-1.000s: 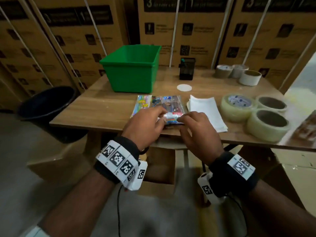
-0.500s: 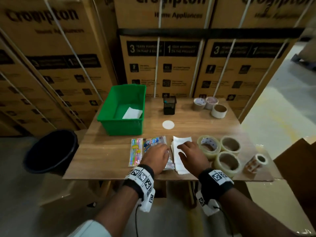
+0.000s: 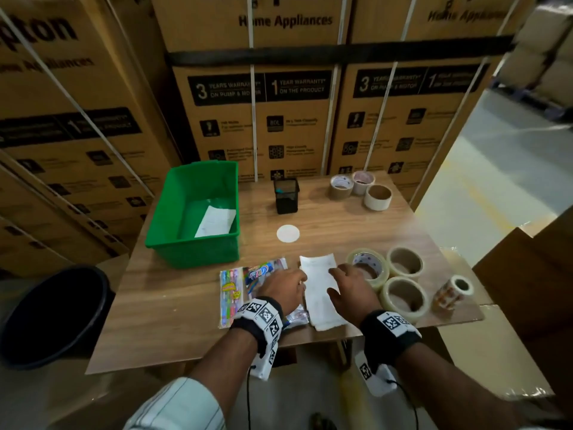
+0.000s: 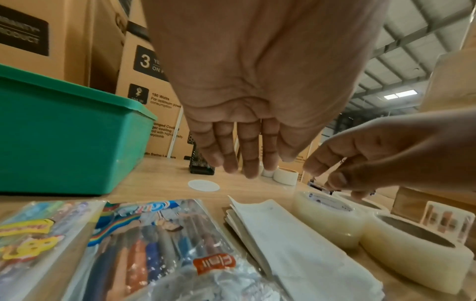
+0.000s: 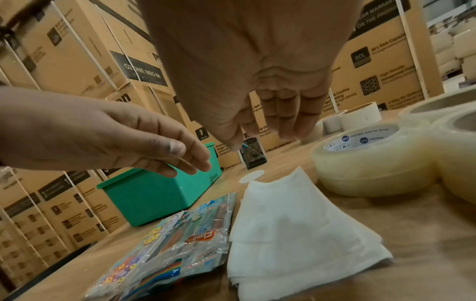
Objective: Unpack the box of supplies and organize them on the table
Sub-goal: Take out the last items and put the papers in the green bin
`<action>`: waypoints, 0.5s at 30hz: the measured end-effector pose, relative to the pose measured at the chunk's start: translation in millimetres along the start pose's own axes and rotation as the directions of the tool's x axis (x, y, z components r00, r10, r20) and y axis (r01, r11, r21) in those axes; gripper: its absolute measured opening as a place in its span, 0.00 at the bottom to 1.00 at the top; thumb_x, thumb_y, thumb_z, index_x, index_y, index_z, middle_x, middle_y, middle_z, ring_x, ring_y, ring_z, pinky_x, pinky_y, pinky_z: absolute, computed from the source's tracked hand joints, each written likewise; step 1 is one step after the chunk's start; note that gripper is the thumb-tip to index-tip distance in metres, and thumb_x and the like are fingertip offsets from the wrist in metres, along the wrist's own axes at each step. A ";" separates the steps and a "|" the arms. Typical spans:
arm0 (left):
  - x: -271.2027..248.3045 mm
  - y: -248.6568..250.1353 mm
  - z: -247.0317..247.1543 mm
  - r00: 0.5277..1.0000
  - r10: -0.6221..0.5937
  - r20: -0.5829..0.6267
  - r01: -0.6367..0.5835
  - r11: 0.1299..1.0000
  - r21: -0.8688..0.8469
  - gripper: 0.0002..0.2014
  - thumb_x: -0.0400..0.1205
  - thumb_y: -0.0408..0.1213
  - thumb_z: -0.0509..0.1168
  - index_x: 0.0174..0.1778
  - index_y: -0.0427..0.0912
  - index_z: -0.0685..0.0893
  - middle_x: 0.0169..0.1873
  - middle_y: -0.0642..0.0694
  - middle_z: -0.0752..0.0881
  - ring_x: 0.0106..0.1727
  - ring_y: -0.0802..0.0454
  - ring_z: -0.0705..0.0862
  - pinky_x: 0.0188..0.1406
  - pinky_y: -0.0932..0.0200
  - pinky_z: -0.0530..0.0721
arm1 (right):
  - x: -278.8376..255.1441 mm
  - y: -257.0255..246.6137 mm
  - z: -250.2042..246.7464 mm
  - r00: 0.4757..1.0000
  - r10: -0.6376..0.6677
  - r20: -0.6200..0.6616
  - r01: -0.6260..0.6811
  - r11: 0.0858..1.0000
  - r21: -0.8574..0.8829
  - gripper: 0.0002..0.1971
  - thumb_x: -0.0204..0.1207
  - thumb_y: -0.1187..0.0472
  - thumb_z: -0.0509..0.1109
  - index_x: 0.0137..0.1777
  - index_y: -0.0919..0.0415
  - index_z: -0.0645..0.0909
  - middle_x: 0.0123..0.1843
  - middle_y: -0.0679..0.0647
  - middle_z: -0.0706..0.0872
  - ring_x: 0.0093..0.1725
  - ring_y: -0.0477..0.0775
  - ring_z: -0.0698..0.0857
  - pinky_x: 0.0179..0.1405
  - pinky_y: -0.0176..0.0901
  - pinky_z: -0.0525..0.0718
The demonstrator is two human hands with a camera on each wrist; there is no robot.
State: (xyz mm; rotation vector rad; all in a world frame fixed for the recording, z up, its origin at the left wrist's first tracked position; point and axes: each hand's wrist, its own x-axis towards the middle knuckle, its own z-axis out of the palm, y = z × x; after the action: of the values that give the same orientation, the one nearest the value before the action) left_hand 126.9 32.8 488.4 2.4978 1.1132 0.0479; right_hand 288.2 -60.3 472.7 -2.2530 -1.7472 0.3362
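Two clear packs of coloured pens [image 3: 231,293] [image 4: 154,244] [image 5: 180,234] lie side by side near the table's front edge. A stack of white paper sheets [image 3: 321,305] [image 4: 296,250] [image 5: 291,224] lies just right of them. My left hand [image 3: 283,288] [image 4: 242,158] hovers over the right pen pack, fingers straight, holding nothing. My right hand [image 3: 347,283] [image 5: 270,130] hovers over the paper stack beside a clear tape roll [image 3: 369,265] [image 5: 365,163], fingers relaxed and empty.
A green bin [image 3: 201,252] with a paper slip inside stands at the back left. A black mesh holder [image 3: 286,195], a white disc [image 3: 288,233], back tape rolls [image 3: 359,187], two more clear rolls [image 3: 403,297] and a printed roll [image 3: 452,291] share the table. A black bucket [image 3: 52,315] stands left.
Both hands have let go of the pen pack and lifted off it. The right hand has moved right, over the paper stack. My head has pulled back and up.
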 end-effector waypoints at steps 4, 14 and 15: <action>15.9 0.9 26.1 0.988 0.064 0.142 -0.085 0.985 0.148 0.19 0.83 0.42 0.58 0.70 0.52 0.78 0.72 0.47 0.77 0.74 0.43 0.71 0.74 0.47 0.69 | 7.3 13.5 13.2 0.996 0.061 0.068 -0.062 0.998 0.008 0.21 0.76 0.57 0.66 0.68 0.63 0.73 0.64 0.64 0.77 0.60 0.66 0.78 0.59 0.53 0.79; 50.6 0.0 49.8 0.940 0.017 0.340 -0.165 0.897 0.411 0.12 0.81 0.39 0.58 0.55 0.48 0.85 0.65 0.42 0.79 0.77 0.35 0.64 0.76 0.37 0.60 | 26.2 29.7 42.9 0.976 0.076 0.206 -0.080 0.997 0.011 0.22 0.76 0.60 0.64 0.69 0.63 0.68 0.64 0.65 0.76 0.55 0.68 0.82 0.51 0.55 0.82; 51.5 -1.2 52.1 0.943 0.015 0.333 -0.159 0.899 0.408 0.12 0.81 0.39 0.59 0.54 0.48 0.86 0.63 0.42 0.80 0.76 0.35 0.65 0.76 0.37 0.60 | 25.4 30.1 45.9 0.975 0.079 0.210 -0.082 0.997 0.005 0.23 0.76 0.61 0.64 0.70 0.63 0.67 0.65 0.65 0.75 0.57 0.68 0.81 0.52 0.55 0.83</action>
State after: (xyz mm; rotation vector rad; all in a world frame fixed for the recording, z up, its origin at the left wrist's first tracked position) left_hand 171.1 52.5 433.4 2.7963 0.9475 -0.6289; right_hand 306.0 -39.6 418.7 -2.3566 -1.7475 0.6219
